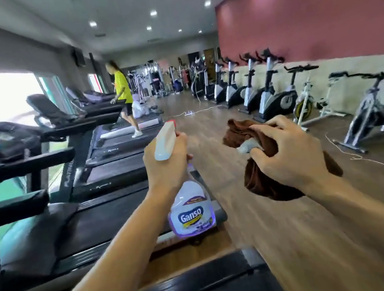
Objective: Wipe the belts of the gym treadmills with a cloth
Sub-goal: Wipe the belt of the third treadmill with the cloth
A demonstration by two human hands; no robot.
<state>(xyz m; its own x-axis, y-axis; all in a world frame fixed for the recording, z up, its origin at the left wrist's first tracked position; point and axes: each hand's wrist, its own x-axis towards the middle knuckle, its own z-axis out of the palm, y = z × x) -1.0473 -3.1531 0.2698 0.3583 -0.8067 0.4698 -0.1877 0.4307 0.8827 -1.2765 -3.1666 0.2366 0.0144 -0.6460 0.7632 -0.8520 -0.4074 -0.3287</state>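
Treadmills (pixel 111 216) line the gym's left side. Left hand (pixel 166 167) grips a spray bottle (pixel 191 211). Right hand (pixel 285 155) clutches a brown cloth (pixel 261 179).

Left hand (pixel 166 164) grips a spray bottle (pixel 191 208); right hand (pixel 287 152) clutches a brown cloth (pixel 262 184) beside treadmills (pixel 111 216)

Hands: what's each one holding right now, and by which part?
Left hand grips the Ganso spray bottle at its neck, under the trigger. Right hand clutches the bunched brown cloth.
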